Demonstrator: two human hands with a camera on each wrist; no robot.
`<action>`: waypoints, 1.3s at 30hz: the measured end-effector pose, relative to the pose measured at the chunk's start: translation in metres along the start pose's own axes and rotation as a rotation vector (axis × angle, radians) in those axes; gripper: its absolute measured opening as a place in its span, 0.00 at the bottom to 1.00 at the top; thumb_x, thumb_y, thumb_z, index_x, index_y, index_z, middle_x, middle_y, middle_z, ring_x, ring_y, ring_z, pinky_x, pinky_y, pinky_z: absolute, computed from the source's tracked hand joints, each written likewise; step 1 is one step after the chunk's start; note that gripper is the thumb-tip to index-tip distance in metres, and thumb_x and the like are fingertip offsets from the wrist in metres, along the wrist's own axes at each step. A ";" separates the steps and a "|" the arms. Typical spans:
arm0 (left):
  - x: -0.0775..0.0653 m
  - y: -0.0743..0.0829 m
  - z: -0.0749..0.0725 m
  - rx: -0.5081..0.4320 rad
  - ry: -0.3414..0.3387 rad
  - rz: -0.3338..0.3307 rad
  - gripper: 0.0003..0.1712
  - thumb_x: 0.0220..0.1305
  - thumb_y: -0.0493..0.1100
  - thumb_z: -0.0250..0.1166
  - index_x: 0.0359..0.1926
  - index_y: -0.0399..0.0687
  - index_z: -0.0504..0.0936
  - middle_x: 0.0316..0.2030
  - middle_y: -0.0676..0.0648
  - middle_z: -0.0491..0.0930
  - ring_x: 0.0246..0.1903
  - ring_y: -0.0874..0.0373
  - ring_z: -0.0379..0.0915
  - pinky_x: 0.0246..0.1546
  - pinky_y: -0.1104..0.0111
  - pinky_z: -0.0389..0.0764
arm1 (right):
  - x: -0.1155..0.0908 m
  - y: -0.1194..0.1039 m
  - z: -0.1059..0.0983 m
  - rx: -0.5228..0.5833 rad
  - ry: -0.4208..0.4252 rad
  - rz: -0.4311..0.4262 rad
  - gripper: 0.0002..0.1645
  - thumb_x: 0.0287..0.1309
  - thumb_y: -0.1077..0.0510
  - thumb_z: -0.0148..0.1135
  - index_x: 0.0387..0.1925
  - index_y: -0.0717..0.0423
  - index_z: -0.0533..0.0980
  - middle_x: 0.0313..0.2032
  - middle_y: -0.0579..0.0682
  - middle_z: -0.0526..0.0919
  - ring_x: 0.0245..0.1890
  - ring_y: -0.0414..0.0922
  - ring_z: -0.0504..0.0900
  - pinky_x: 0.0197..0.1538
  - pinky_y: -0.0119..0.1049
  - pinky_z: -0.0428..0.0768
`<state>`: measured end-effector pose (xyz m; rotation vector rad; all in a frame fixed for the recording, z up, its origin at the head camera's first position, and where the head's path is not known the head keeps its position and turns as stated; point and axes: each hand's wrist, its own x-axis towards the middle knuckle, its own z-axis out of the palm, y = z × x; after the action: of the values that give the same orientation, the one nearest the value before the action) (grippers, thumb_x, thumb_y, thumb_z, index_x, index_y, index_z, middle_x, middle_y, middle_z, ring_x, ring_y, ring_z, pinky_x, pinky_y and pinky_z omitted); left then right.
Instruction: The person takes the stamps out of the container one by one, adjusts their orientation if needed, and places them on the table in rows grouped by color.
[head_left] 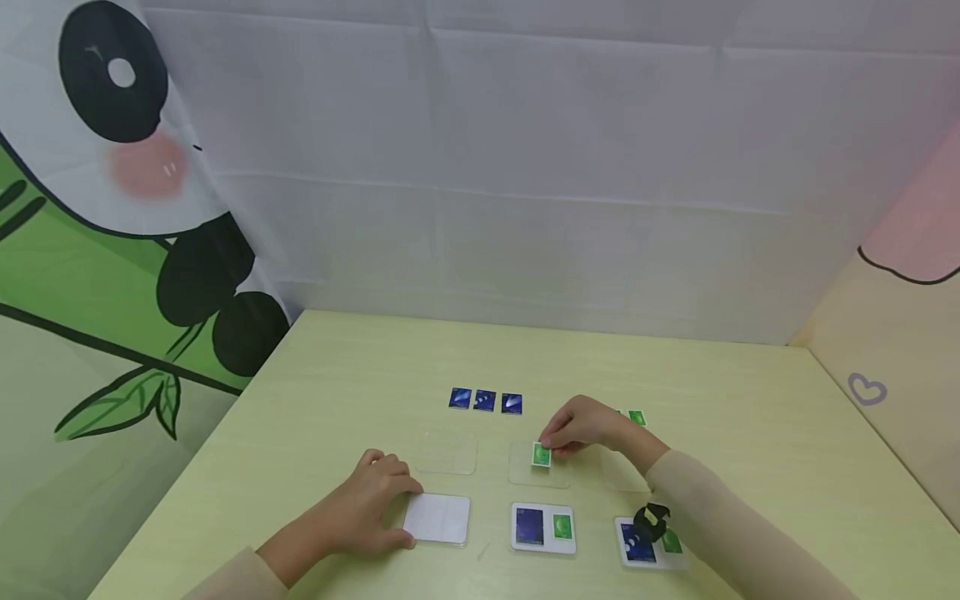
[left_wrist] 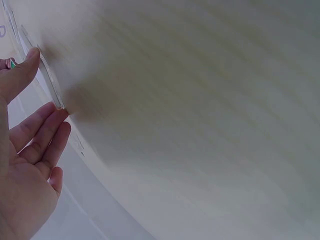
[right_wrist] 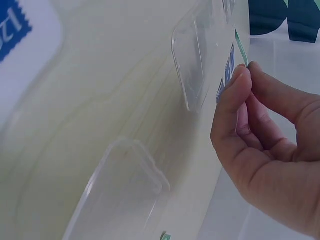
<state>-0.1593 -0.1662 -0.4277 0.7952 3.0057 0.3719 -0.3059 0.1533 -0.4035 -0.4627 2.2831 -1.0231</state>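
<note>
In the head view my right hand (head_left: 588,423) pinches a small green card (head_left: 542,455) between thumb and fingertips, above a clear plastic cover (head_left: 517,475). The right wrist view shows the same green card (right_wrist: 241,47) nearly edge-on. My left hand (head_left: 371,504) holds a white-backed flat case (head_left: 438,518) at its left end, thumb and fingers on opposite edges. In the left wrist view the clear case edge (left_wrist: 52,87) lies between thumb and fingertips. A second case (head_left: 543,546) bears a dark blue card (head_left: 529,527) and a green card (head_left: 562,527).
A third case (head_left: 633,562) with blue and green cards is partly covered by the right forearm and a black piece (head_left: 651,522). Three small blue cards (head_left: 484,401) lie behind. Another clear cover (head_left: 447,457) is at left; a green card (head_left: 637,417) lies beyond the right wrist.
</note>
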 end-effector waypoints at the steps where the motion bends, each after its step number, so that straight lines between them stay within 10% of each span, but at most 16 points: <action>1: 0.000 0.000 0.000 0.000 0.000 0.000 0.28 0.44 0.58 0.75 0.44 0.49 0.84 0.38 0.57 0.81 0.41 0.65 0.68 0.52 0.56 0.62 | 0.000 0.000 0.000 -0.001 -0.001 0.002 0.08 0.56 0.60 0.67 0.35 0.62 0.85 0.27 0.47 0.86 0.23 0.36 0.79 0.33 0.30 0.81; 39: -0.001 0.002 -0.005 -0.019 -0.016 -0.020 0.28 0.44 0.59 0.75 0.44 0.50 0.84 0.39 0.57 0.81 0.42 0.65 0.69 0.52 0.57 0.62 | -0.001 0.005 -0.015 0.006 0.004 0.036 0.09 0.55 0.61 0.67 0.36 0.64 0.84 0.26 0.45 0.85 0.22 0.35 0.77 0.30 0.27 0.79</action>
<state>-0.1576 -0.1658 -0.4227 0.7618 2.9879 0.3912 -0.3152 0.1653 -0.3990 -0.4161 2.2826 -1.0139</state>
